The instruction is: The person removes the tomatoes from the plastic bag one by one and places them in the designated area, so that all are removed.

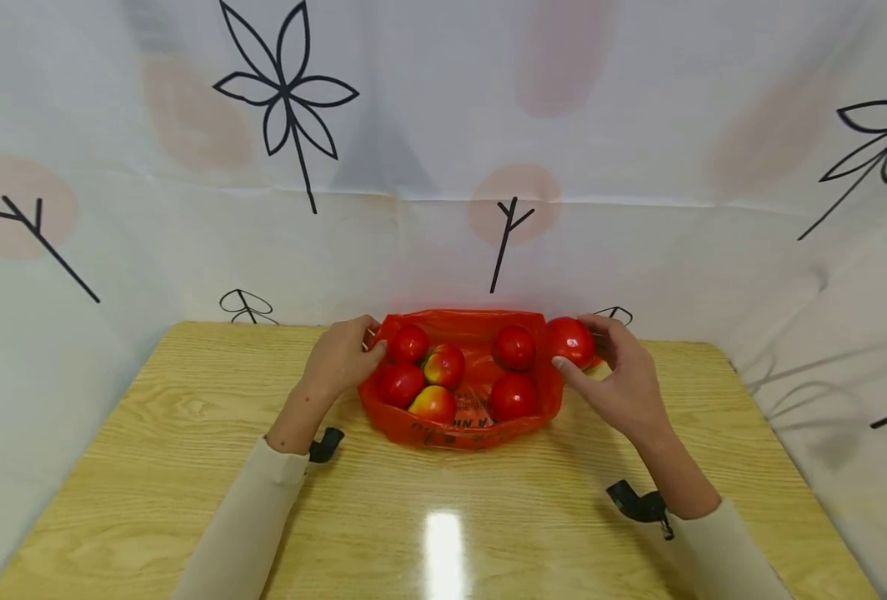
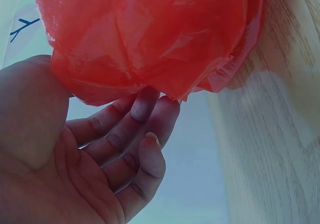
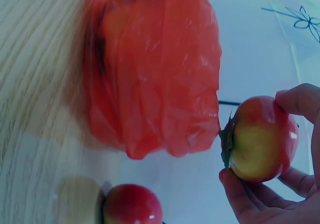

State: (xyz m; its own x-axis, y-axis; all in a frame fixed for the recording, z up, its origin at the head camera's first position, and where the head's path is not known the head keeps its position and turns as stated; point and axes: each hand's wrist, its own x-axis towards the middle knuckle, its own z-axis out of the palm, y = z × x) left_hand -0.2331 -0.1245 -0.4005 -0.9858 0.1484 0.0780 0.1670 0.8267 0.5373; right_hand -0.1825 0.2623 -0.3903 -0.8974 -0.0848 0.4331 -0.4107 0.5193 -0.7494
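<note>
1. Red thin-plastic bag [image 1: 454, 438], its mouth spread wide, sits on a pale wood-grained table [image 1: 136, 467]. Clock directions run from the bag's middle in the head view, twelve pointing away from the person.

2. Six glossy round fruits lie inside: mostly red ones at ten [image 1: 409, 343], nine [image 1: 401, 384], two [image 1: 514, 347] and nearly four [image 1: 514, 397], plus red-and-yellow ones at eleven [image 1: 446, 364] and eight [image 1: 433, 405].

3. At nearly ten o'clock, the person's left hand [image 1: 341, 353] holds the bag's rim, fingertips touching the crinkled plastic.

4. At three o'clock, the right hand [image 1: 625, 383] grips a shiny red fruit with a yellow-green patch and leafy green cap [image 3: 262, 139], thumb and fingers on opposite sides. It is just beside the rim at between two and three; whether they touch cannot be told.

5. Another red fruit [image 3: 133, 205] rests outside the bag, at six o'clock from it in the right wrist view.

6. Behind, at twelve, hangs a white cloth with black line-drawn plants [image 1: 413, 250]; pale long sleeves [image 1: 243, 525] cover both forearms.
</note>
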